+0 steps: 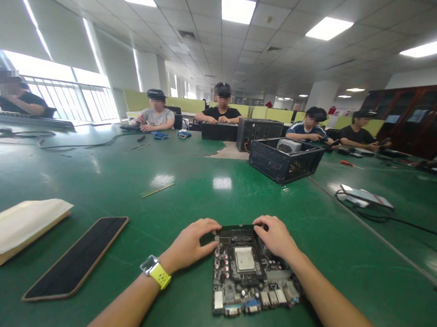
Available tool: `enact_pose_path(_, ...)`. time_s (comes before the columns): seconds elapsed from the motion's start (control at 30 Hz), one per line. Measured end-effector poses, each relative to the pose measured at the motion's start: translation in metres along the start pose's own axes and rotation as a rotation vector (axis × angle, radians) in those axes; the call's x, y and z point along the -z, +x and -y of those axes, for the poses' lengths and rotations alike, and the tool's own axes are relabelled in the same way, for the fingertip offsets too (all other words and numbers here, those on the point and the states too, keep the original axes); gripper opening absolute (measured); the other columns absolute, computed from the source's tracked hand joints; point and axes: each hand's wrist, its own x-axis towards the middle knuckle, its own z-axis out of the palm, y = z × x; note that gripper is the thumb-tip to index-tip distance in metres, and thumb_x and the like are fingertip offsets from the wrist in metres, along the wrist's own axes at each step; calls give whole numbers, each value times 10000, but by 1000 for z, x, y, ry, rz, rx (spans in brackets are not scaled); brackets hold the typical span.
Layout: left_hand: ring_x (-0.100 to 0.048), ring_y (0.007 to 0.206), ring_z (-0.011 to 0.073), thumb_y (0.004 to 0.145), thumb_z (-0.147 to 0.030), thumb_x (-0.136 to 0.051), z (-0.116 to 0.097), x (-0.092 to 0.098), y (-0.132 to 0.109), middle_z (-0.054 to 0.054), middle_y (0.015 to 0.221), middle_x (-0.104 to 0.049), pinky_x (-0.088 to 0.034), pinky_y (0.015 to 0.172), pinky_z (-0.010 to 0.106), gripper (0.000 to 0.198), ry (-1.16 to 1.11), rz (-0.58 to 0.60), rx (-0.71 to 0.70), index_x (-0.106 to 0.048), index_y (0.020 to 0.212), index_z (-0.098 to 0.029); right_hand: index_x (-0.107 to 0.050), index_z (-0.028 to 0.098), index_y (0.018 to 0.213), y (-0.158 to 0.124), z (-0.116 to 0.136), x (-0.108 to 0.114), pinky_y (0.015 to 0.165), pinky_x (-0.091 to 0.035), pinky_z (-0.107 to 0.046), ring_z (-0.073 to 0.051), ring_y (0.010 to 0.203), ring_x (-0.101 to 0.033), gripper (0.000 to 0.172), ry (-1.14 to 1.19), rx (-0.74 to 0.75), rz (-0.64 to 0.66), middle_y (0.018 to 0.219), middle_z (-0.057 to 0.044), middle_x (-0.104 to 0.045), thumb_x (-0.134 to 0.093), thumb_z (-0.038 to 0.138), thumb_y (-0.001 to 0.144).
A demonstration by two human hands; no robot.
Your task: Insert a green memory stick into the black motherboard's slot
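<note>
A motherboard (233, 276) lies flat on the green tabletop, its ports facing me and a square silver processor (244, 259) in its socket. My left hand (193, 241) is at the board's far left corner, thumb on the left edge and fingertips on the far edge. Around the far right corner curls my right hand (277, 236), its fingers on the far edge and its thumb hidden. A watch with a yellow strap (162, 274) is on my left wrist.
A dark phone (79, 258) and a thick paper packet (22, 227) lie to the left. Ahead stands an open computer case (270, 167), with another case (259, 131) behind. A cabled device (366, 197) is at right. Several people sit around the table's far side.
</note>
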Motion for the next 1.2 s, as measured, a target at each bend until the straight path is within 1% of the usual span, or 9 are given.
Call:
enact_pose_path(0.17, -576, 1038, 211, 827, -226, -605, 0, 0, 0, 58, 1121, -631, -451, 943, 374, 306, -21, -13, -4, -605, 1132, -226, -680, 234, 909, -1, -1, -1, 850, -378, -284, -183, 927, -552, 203, 19, 11, -10, 949, -17, -677, -499, 269, 824)
enact_pose_path(0.33, -590, 1018, 207, 827, -225, -602, 2, -1, 0, 63, 1105, -634, -461, 927, 364, 281, -33, -5, -2, -618, 1108, -214, -682, 234, 913, 0, -1, -2, 856, -371, -283, -177, 934, -549, 205, 25, 26, -6, 953, -20, -677, -499, 273, 828)
enact_pose_path(0.67, -595, 992, 201, 819, -218, -608, 0, 0, 1, 58, 1080, -632, -470, 905, 358, 255, -62, -28, -10, -631, 1072, -214, -688, 244, 912, -1, 1, 0, 869, -372, -290, -182, 944, -551, 203, 12, 27, 0, 957, -18, -678, -511, 269, 818)
enact_pose_path(1.0, -597, 987, 209, 813, -241, -615, 2, 0, -1, 59, 1069, -645, -470, 902, 367, 262, -51, -33, -3, -629, 1073, -214, -686, 243, 887, -1, 1, -2, 870, -373, -289, -179, 941, -553, 191, 41, 27, -16, 949, -13, -679, -509, 267, 820)
enact_pose_path(1.2, -598, 978, 205, 820, -247, -605, 1, -1, 0, 60, 1057, -647, -472, 901, 363, 228, -67, -38, -6, -634, 1043, -209, -683, 248, 894, 0, 1, -4, 869, -373, -289, -179, 949, -554, 197, 27, 18, -7, 960, -9, -679, -499, 271, 828)
